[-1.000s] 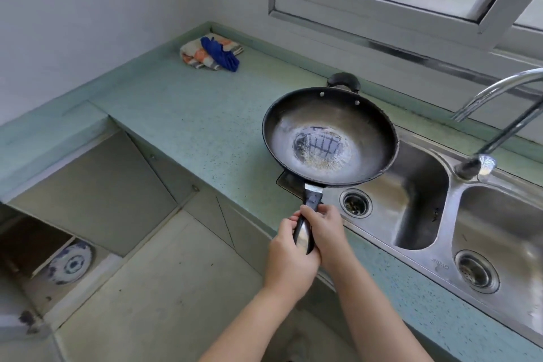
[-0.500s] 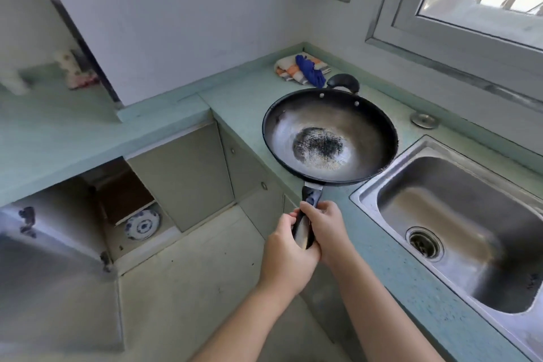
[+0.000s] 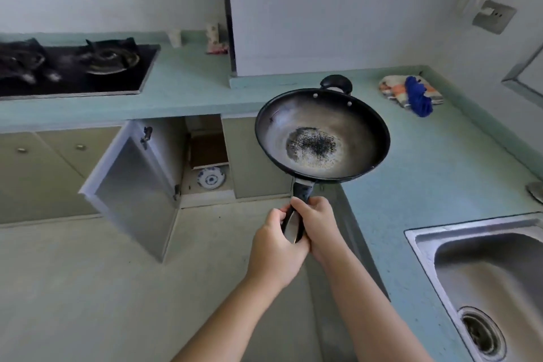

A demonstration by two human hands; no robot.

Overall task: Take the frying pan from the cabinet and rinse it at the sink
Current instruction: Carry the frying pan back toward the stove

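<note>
Both hands are wrapped together around the long handle (image 3: 295, 214) of the frying pan (image 3: 322, 134): the left hand (image 3: 277, 247) clamps the rear of the handle, and the right hand (image 3: 318, 222) clamps just ahead of it, the two touching. The doubled grip probably serves to steady a heavy, long-levered pan. The pan is carried in the air, bowl upward and roughly level, over the corner of the green countertop (image 3: 435, 173), with a dark patch showing at its centre. The sink (image 3: 440, 239) lies to the right, well apart from the pan. The cabinet door (image 3: 132, 194) stands open, exposing a patterned plate (image 3: 211, 178) inside.
</note>
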